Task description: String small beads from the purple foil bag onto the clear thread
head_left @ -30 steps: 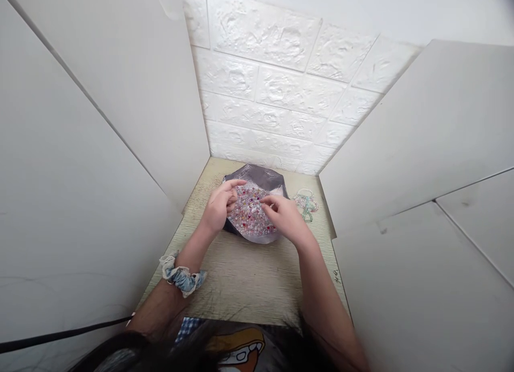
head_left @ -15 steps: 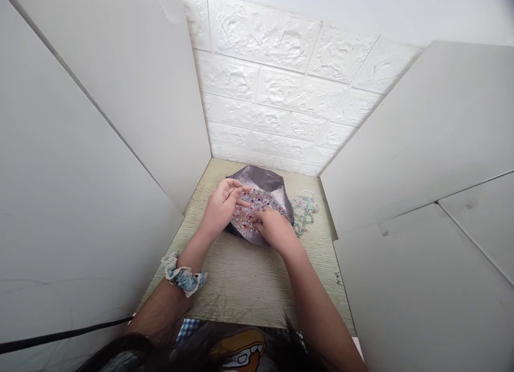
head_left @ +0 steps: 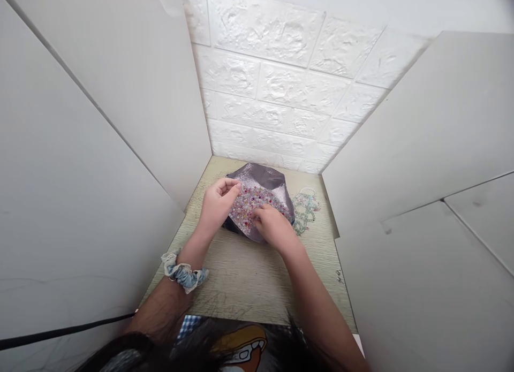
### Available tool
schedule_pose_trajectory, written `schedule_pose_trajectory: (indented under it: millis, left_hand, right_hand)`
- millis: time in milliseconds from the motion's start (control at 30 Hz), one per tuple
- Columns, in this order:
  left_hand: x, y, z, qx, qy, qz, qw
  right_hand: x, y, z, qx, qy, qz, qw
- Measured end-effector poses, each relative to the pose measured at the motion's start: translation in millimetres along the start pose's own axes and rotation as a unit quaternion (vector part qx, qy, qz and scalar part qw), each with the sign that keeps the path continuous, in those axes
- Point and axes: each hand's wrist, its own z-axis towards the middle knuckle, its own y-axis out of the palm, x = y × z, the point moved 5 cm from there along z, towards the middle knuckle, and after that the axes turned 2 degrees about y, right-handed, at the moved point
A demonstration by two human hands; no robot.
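Note:
A shiny grey-purple pouch [head_left: 265,177] lies open on the wooden tabletop [head_left: 249,270], holding a heap of small pink, white and red beads [head_left: 257,200]. My left hand [head_left: 217,203] rests at the pouch's left edge with its fingers curled over the beads. My right hand [head_left: 273,227] sits on the near side of the heap, its fingertips pinched down among the beads; what they hold is too small to make out. A blue and white scrunchie [head_left: 182,273] is around my left wrist.
A string of pale green and pink beads [head_left: 305,207] lies on the table right of the pouch. White panels [head_left: 120,120] wall in the table on both sides, and a white brick-pattern wall [head_left: 281,88] closes the back. A black cable [head_left: 60,332] runs at the lower left.
My right hand has dropped from above the heap down onto its near side and pinched into the beads. My left hand's fingers have curled in at the pouch's left edge.

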Motion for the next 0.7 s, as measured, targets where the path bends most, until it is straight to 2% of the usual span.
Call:
schedule_pose_trajectory:
  millis: [267, 700]
  left_hand:
    - [0.9, 2.0, -1.3, -0.011, 0.007, 0.020, 1.000]
    - [1.6, 2.0, -1.9, -0.013, 0.003, 0.039, 0.999]
  right_hand:
    - [-7.2, 1.5, -1.7, 0.008, -0.024, 0.025, 0.999]
    - [-3.0, 9.2, 2.1, 0.008, -0.004, 0.016, 1.000]
